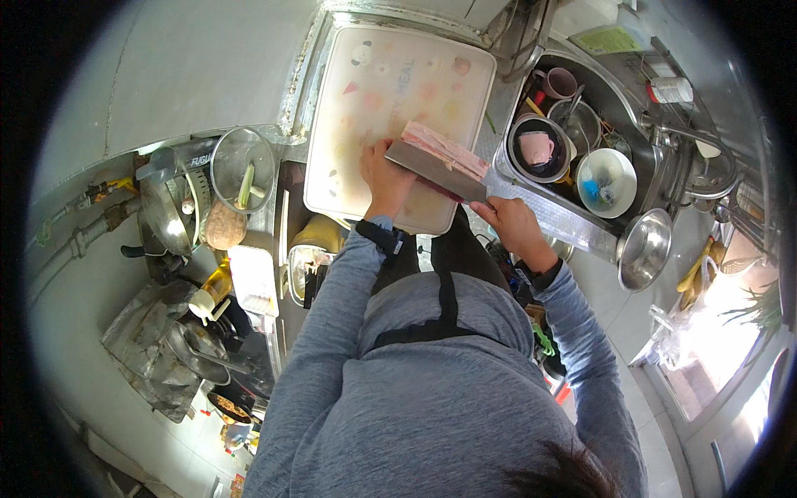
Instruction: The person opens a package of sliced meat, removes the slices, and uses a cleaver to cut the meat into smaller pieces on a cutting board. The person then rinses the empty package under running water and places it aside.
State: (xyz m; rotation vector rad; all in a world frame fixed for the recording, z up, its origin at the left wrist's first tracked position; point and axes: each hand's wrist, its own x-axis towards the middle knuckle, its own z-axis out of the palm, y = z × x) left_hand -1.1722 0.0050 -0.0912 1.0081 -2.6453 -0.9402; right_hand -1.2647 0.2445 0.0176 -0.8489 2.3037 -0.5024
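Note:
A long slab of raw meat lies across the lower part of a pale plastic cutting board with printed pictures. Along its near side runs the wide blade of a cleaver, partly covering it; dark red meat shows beneath the blade. My right hand grips the cleaver's handle beyond the board's lower right edge. At the blade's far left end, my left hand rests against the meat, its fingertips partly hidden behind the blade; how firmly it holds the meat is unclear.
Right of the board, a metal sink holds cups, a pot and a white bowl. A steel basin stands at its near corner. Left are a clear glass bowl with a green vegetable piece, a brown tuber and an oil bottle.

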